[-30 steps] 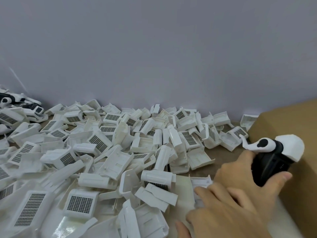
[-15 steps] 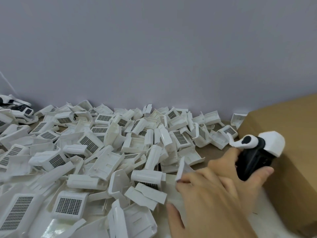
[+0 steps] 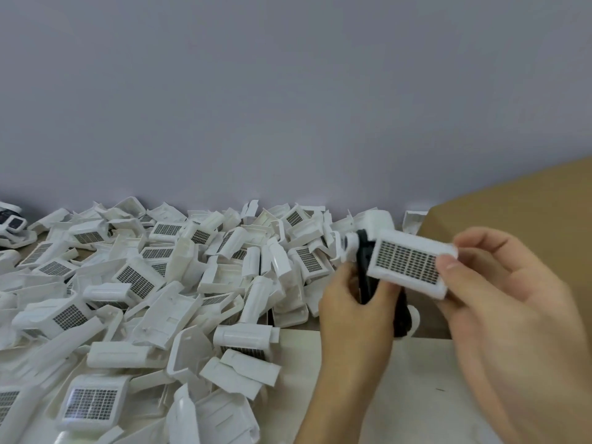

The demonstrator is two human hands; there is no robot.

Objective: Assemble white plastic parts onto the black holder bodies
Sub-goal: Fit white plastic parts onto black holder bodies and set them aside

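The left hand (image 3: 352, 302) has its fingers (image 3: 382, 291) curled tight around the black holder (image 3: 365, 270), which is held up in the air above the worktop (image 3: 416, 379). The right hand (image 3: 512, 309) pinches a white part (image 3: 410, 262) by its right end, thumb (image 3: 448, 264) in front and fingers behind. The part has a dark grid on its face, and its left end touches the holder. Both are in front of the brown box (image 3: 519, 213), which stands at the right edge. A big pile (image 3: 144, 299) of white parts covers the left and middle of the worktop, all the way back to the wall (image 3: 288, 107). Under the hands there is a bare, pale patch of worktop, between the pile and the box.
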